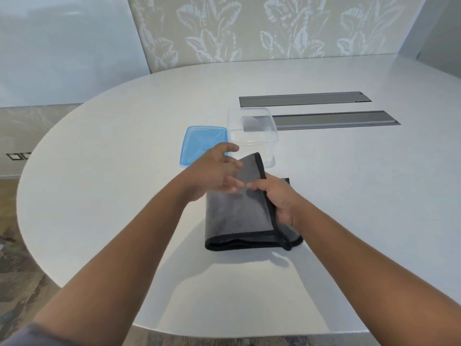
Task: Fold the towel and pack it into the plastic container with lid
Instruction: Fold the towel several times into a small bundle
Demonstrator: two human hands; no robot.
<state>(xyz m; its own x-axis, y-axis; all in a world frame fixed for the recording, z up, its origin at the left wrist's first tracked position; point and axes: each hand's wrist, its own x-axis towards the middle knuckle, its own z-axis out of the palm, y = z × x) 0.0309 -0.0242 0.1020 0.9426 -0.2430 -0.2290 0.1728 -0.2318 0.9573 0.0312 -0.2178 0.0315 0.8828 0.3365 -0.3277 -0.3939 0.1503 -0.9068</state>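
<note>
A grey towel [237,216] with black edging lies folded on the white table [124,146] in front of me. My right hand [277,198] grips its right black edge and lifts the top layer, whose far corner stands up. My left hand [214,173] hovers over the towel's far left part with fingers spread, blurred, holding nothing that I can see. Behind the towel stands the clear plastic container [252,131], open and empty. Its blue lid [202,143] lies flat on the table to the left of it, partly behind my left hand.
Two long grey cable slots [304,99] [334,119] are set into the tabletop behind and right of the container. The table's rounded edge curves along the left and near side. A patterned wall stands beyond the table.
</note>
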